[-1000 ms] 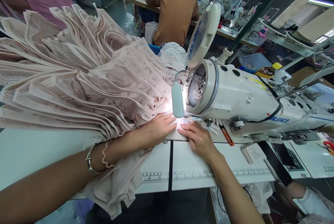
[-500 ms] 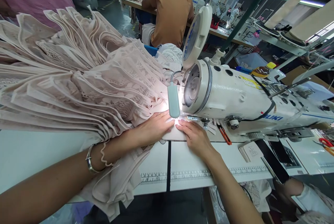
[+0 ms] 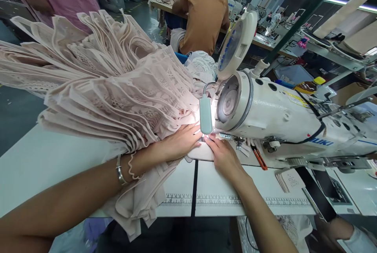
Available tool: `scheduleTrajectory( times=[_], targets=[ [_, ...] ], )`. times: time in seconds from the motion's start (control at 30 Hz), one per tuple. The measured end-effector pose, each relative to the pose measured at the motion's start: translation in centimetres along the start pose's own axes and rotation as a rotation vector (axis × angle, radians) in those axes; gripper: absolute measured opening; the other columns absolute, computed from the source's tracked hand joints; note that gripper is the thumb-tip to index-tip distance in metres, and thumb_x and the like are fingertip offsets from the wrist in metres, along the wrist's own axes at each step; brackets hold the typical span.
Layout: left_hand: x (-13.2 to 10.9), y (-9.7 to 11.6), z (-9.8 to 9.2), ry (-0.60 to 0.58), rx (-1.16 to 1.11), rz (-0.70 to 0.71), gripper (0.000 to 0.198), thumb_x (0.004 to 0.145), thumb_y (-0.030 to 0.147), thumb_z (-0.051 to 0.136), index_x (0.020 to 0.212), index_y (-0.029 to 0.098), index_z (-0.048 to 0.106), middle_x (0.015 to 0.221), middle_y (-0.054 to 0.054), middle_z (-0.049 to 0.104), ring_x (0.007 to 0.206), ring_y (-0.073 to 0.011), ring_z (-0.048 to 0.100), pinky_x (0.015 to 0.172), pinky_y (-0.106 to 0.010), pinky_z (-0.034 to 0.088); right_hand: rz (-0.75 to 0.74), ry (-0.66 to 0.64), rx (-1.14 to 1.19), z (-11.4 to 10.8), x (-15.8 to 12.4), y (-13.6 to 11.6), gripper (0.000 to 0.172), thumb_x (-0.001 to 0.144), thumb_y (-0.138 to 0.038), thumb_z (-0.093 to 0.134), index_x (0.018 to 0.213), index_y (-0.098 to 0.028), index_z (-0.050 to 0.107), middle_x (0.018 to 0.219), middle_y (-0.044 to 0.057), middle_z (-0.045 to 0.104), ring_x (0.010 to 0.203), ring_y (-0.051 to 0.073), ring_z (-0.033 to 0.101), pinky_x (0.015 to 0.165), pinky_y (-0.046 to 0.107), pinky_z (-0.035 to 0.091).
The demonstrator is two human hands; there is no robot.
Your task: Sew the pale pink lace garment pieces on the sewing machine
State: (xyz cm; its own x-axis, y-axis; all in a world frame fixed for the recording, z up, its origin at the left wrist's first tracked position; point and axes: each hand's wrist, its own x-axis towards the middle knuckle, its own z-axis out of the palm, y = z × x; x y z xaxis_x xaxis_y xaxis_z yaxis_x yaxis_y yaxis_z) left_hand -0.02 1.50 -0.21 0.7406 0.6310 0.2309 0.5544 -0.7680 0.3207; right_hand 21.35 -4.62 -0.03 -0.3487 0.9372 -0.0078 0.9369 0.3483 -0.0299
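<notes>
My left hand (image 3: 184, 141) lies on the beige lace garment pieces (image 3: 141, 96), fingers stretched toward the lit needle area of the sewing machine (image 3: 262, 103). Its thumb stands apart from the other fingers. My right hand (image 3: 225, 153) rests on the machine bed from the other side, fingers extended and fingertips close to the left ones. A small green lamp (image 3: 205, 116) hangs over the fingertips and hides the needle. Whatever cloth lies beneath the right fingertips is hard to make out. A fabric end (image 3: 137, 202) hangs over the table's front edge under my left forearm.
Orange snips (image 3: 259, 156) lie on the machine bed. Right of them are paper tags (image 3: 290, 179) and a phone (image 3: 316, 194). A printed ruler (image 3: 218, 201) runs along the table front. A co-worker in a brown shirt (image 3: 203, 17) sits beyond; a person in pink stands at left.
The view has shifted, so most things appear farther right. My left fingers have spread a little and the thumb now shows; my right hand stays by the needle area.
</notes>
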Motion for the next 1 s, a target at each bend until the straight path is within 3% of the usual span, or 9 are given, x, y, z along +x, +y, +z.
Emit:
scheduleTrajectory(
  times=[0.2,0.33,0.47,0.57,0.63,0.73,0.87,1.0],
  targets=[
    [0.2,0.1,0.3,0.077,0.111,0.04,0.009,0.096,0.023,0.062,0.101,0.014,0.061,0.109,-0.01,0.061,0.107,-0.0257,0.054,0.087,-0.035,0.042,-0.054,0.041,-0.004,0.2,0.0,0.4,0.06,0.089,0.0,0.029,0.141,-0.013,0.056,0.137,0.015,0.063,0.115,0.026,0.062,0.101,0.044,0.051],
    [0.3,-0.1,0.8,0.138,0.231,0.083,0.006,0.095,0.018,0.058,0.094,0.014,0.062,0.1,-0.012,0.061,0.103,-0.0278,0.053,0.085,-0.038,0.04,-0.025,0.085,0.028,0.7,0.2,0.5,0.057,0.09,-0.001,0.028,0.137,-0.013,0.058,0.125,0.015,0.069,0.103,0.026,0.065,0.097,0.044,0.051],
    [0.0,0.6,0.7,0.116,0.359,0.139,0.021,0.096,0.007,0.045,0.085,0.014,0.061,0.082,-0.01,0.06,0.085,-0.0245,0.054,0.077,-0.037,0.037,0.022,0.132,0.057,1.0,0.5,0.4,0.057,0.088,-0.002,0.031,0.138,-0.016,0.056,0.117,0.013,0.071,0.103,0.025,0.064,0.091,0.039,0.051],
    [-0.1,1.4,0.2,0.075,0.423,0.138,0.031,0.094,-0.002,0.036,0.084,0.013,0.061,0.078,-0.009,0.06,0.075,-0.0218,0.054,0.072,-0.036,0.036,0.102,0.096,0.02,1.1,1.0,0.7,0.055,0.088,-0.004,0.033,0.137,-0.014,0.057,0.101,0.014,0.072,0.087,0.027,0.064,0.08,0.039,0.051],
    [0.2,1.6,0.0,0.057,0.427,0.098,0.033,0.093,-0.003,0.033,0.086,0.013,0.061,0.08,-0.01,0.061,0.075,-0.0218,0.054,0.076,-0.038,0.039,0.123,0.078,0.0,1.1,1.4,1.1,0.051,0.088,-0.006,0.035,0.132,-0.013,0.06,0.089,0.013,0.072,0.08,0.027,0.064,0.081,0.041,0.049],
    [0.9,0.9,0.1,0.058,0.307,0.029,0.024,0.096,0.008,0.038,0.09,0.014,0.059,0.087,-0.009,0.063,0.087,-0.0236,0.057,0.099,-0.042,0.039,0.086,0.075,0.014,1.0,1.4,1.6,0.044,0.089,-0.006,0.038,0.12,-0.017,0.066,0.084,0.011,0.072,0.08,0.026,0.064,0.086,0.041,0.048],
    [1.4,-0.2,0.5,0.057,0.166,0.02,0.018,0.098,0.018,0.042,0.088,0.017,0.057,0.09,-0.006,0.062,0.096,-0.024,0.056,0.114,-0.045,0.031,0.05,0.079,0.028,0.7,0.8,1.3,0.042,0.087,-0.004,0.037,0.108,-0.022,0.068,0.105,0.01,0.073,0.092,0.026,0.064,0.083,0.037,0.049],
    [1.3,-0.1,0.3,0.063,0.142,0.041,0.023,0.099,0.014,0.036,0.09,0.016,0.057,0.092,-0.007,0.063,0.092,-0.0223,0.056,0.114,-0.045,0.029,0.028,0.142,-0.004,0.8,0.2,0.8,0.052,0.083,-0.001,0.041,0.124,-0.021,0.066,0.113,0.012,0.072,0.099,0.028,0.064,0.091,0.042,0.051]
  ],
)
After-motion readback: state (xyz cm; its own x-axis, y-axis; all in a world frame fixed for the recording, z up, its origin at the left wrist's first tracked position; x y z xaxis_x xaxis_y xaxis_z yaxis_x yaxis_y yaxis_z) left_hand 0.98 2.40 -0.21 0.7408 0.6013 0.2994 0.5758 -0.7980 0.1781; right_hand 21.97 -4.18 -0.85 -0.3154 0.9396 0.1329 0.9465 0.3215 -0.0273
